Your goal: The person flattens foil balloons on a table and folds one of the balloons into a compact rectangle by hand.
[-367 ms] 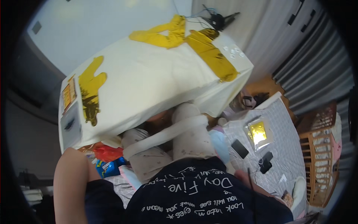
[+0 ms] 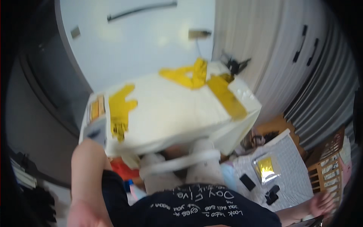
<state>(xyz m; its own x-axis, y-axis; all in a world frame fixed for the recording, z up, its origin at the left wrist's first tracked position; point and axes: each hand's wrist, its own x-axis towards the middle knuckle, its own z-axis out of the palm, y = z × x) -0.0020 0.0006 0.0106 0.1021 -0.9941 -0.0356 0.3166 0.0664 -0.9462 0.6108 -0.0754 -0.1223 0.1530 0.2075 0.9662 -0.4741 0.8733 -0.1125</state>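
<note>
Box: a large white cardboard box with strips of yellow tape [image 2: 170,113] is carried high in front of the person's chest, tilted, its far corner towards the white door [image 2: 143,38].
Left hand: hidden at the box's near left corner; only the bare forearm [image 2: 85,170] shows, rising to the box's underside. Its grip cannot be told.
Right hand: the right hand [image 2: 321,202] is down at the lower right edge, well apart from the box, fingers spread loose and holding nothing.
Under the box: a white curved tube [image 2: 181,160] crosses below its bottom edge.
Right of the box: a white quilted mat [image 2: 287,178] with a shiny yellow packet [image 2: 266,167] and small black items [image 2: 247,181].
</note>
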